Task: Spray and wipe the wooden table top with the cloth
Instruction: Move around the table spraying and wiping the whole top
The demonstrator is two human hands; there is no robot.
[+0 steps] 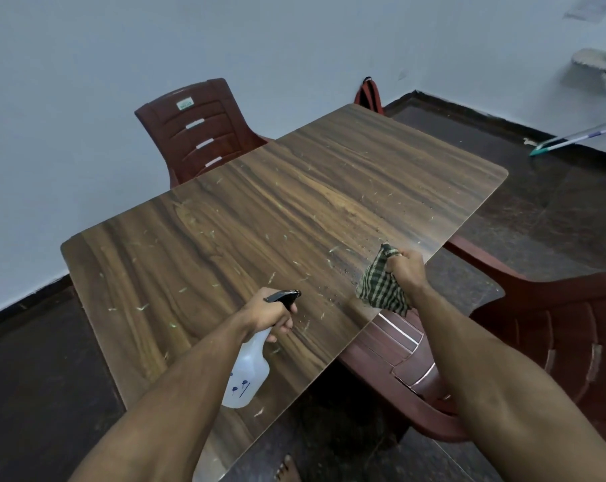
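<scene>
Two hands work above a wooden table (259, 210) whose dark-and-honey streaked grain top has rounded corners and is littered all over with small pale flecks, with fine droplets near its right edge. The left hand (268, 313) is closed around the neck of a translucent white spray bottle (247, 372), fingers curled at the trigger under its black nozzle head, which points across the top toward the right edge; blue markings show on the bottle's body. The right hand (407, 266) is fisted tight on a green-and-white checked cloth (381, 285), bunched and hanging from the grip over the table's right edge, whether touching it I cannot tell. Maroon plastic chairs stand round the table: one (193, 130) at the far side against the pale wall, another (569, 325) at the right.
</scene>
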